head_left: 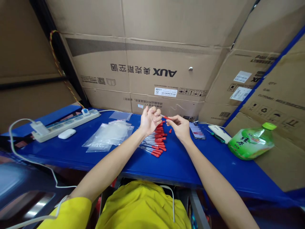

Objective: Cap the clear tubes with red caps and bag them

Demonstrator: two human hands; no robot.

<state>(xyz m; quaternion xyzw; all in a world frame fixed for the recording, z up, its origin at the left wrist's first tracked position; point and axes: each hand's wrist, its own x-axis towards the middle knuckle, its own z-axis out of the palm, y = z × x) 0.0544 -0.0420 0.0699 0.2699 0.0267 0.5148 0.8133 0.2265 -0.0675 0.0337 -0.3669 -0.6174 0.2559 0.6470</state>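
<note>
The red-ended rod (166,118) is in the air between the two hands, above the bench (181,165). The right hand (180,127) has its grip clamped on the red end, thumb against fingers, probably because so thin a piece suits a fingertip pinch. The left hand (150,121) curls beside the metallic end (whether its fingers close on the shaft, I cannot tell), perhaps to steady it. Below lies a pile of similar rods (156,140), most red ends toward the right, which likely makes them easy to pick up. Clear plastic bags (107,135) lie left of the pile, seemingly within reach; the phone (196,130) sits right, apart from the pile.
</note>
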